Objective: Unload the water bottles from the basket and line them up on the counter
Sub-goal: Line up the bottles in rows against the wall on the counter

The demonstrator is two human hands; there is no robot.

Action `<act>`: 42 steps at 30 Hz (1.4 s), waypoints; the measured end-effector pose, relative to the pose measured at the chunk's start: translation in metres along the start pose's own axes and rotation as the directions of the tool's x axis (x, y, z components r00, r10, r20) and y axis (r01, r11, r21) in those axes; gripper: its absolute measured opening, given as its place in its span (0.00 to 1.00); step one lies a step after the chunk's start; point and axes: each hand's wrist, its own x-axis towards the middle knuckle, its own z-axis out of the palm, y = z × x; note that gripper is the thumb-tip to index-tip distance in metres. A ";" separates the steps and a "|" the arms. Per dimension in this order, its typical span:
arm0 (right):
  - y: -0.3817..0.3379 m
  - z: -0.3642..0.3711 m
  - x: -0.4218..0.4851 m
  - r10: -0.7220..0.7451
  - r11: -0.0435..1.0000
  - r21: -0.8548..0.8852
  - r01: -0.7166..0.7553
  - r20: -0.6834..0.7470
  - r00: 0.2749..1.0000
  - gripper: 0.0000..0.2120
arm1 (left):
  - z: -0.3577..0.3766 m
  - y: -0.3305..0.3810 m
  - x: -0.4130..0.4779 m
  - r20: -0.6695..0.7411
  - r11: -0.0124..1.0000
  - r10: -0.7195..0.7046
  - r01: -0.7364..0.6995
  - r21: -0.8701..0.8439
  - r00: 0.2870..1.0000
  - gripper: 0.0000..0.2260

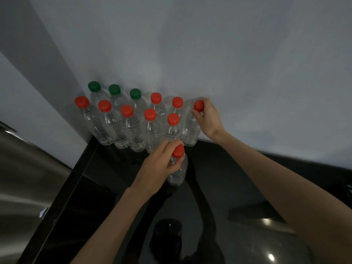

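— While both hands work at the black counter [219, 178], how many bottles do you count?

— Twelve clear water bottles in all. Three green-capped bottles [114, 96] stand at the back left against the pale wall [209, 54]. Nine carry red caps: five in the front row [128, 126], two [167, 105] behind them to the right of the green ones, and one in each hand.

— And the grips?

— The right hand [208, 116] has fingers and thumb closed around the neck of the end bottle [190, 128], just under its red cap, at the right end of the back row. The left hand [162, 166] is wrapped around the shoulder of the near bottle [178, 172], upright on the counter, just in front of the rows and apart from them.
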 end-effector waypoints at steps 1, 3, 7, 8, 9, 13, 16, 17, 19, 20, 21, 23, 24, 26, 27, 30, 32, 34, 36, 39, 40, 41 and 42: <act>0.001 -0.002 -0.001 -0.006 1.000 0.016 0.005 0.017 1.000 0.16 | 0.001 0.000 -0.001 -0.016 1.000 -0.010 0.010 -0.009 1.000 0.17; 0.002 -0.007 -0.007 -0.014 0.998 0.066 0.011 0.040 0.999 0.17 | 0.002 0.000 -0.004 -0.029 0.994 -0.059 0.056 -0.089 0.998 0.18; -0.003 -0.017 -0.035 0.019 0.983 0.180 -0.027 0.046 0.999 0.25 | 0.005 -0.002 -0.015 0.011 0.929 -0.192 0.185 -0.320 0.981 0.19; -0.006 -0.019 -0.045 0.011 0.986 0.167 -0.016 0.029 1.000 0.25 | 0.006 -0.002 -0.020 0.018 0.910 -0.227 0.218 -0.352 0.974 0.20; -0.011 -0.022 -0.057 -0.021 0.989 0.145 0.018 0.015 1.000 0.24 | 0.008 -0.003 -0.026 0.017 0.897 -0.263 0.251 -0.365 0.965 0.21; -0.037 -0.028 -0.103 -0.313 0.949 0.116 0.294 0.222 0.923 0.16 | 0.025 -0.014 -0.046 0.061 0.765 -0.488 0.460 -0.450 0.871 0.18; -0.046 -0.025 -0.115 -0.405 0.883 -0.058 0.465 0.407 0.819 0.17 | 0.042 -0.016 -0.057 0.251 0.460 -0.669 0.655 -0.600 0.700 0.15; -0.047 -0.023 -0.114 -0.419 0.846 -0.136 0.515 0.426 0.802 0.18 | 0.045 -0.015 -0.058 0.312 0.343 -0.702 0.688 -0.640 0.640 0.15; -0.048 -0.022 -0.110 -0.436 0.795 -0.221 0.565 0.439 0.785 0.15 | 0.049 -0.015 -0.057 0.403 0.141 -0.742 0.712 -0.687 0.536 0.17; -0.048 -0.022 -0.108 -0.435 0.789 -0.233 0.568 0.441 0.785 0.14 | 0.051 -0.015 -0.056 0.451 0.062 -0.738 0.716 -0.695 0.502 0.19; -0.048 -0.023 -0.107 -0.431 0.790 -0.236 0.566 0.444 0.786 0.12 | 0.053 -0.017 -0.053 0.513 -0.016 -0.711 0.719 -0.695 0.480 0.20; -0.045 -0.024 -0.107 -0.422 0.800 -0.226 0.555 0.445 0.790 0.10 | 0.056 -0.017 -0.048 0.620 -0.152 -0.637 0.715 -0.682 0.457 0.23; -0.043 -0.024 -0.107 -0.416 0.811 -0.216 0.544 0.441 0.795 0.09 | 0.060 -0.017 -0.044 0.647 -0.218 -0.612 0.690 -0.690 0.454 0.22; -0.039 -0.028 -0.105 -0.390 0.838 -0.200 0.508 0.431 0.813 0.10 | 0.071 -0.016 -0.037 0.676 -0.387 -0.600 0.584 -0.714 0.429 0.16; -0.036 -0.030 -0.102 -0.370 0.851 -0.203 0.485 0.424 0.826 0.10 | 0.077 -0.017 -0.034 0.687 -0.463 -0.602 0.524 -0.715 0.406 0.16; -0.030 -0.035 -0.091 -0.319 0.875 -0.221 0.431 0.408 0.856 0.10 | 0.087 -0.018 -0.025 0.687 -0.554 -0.596 0.406 -0.727 0.416 0.18; -0.028 -0.035 -0.084 -0.310 0.882 -0.221 0.417 0.395 0.865 0.09 | 0.085 -0.016 -0.014 0.673 -0.570 -0.591 0.360 -0.738 0.445 0.19; -0.026 -0.034 -0.078 -0.304 0.895 -0.207 0.396 0.369 0.879 0.09 | 0.084 -0.015 -0.002 0.667 -0.612 -0.585 0.287 -0.736 0.462 0.20; -0.023 -0.034 -0.069 -0.280 0.917 -0.178 0.358 0.353 0.893 0.09 | 0.086 -0.016 0.010 0.670 -0.655 -0.583 0.221 -0.722 0.459 0.22; -0.020 -0.034 -0.054 -0.239 0.953 -0.099 0.287 0.337 0.911 0.11 | 0.092 -0.021 0.021 0.670 -0.657 -0.602 0.208 -0.725 0.434 0.24; -0.019 -0.033 -0.050 -0.236 0.958 -0.076 0.275 0.330 0.914 0.11 | 0.094 -0.023 0.023 0.671 -0.660 -0.605 0.201 -0.724 0.429 0.25; -0.018 -0.032 -0.048 -0.240 0.960 -0.062 0.274 0.327 0.914 0.11 | 0.095 -0.025 0.023 0.672 -0.660 -0.608 0.200 -0.724 0.424 0.25; -0.016 -0.030 -0.046 -0.251 0.958 -0.054 0.283 0.325 0.912 0.11 | 0.096 -0.025 0.023 0.672 -0.662 -0.608 0.198 -0.723 0.423 0.25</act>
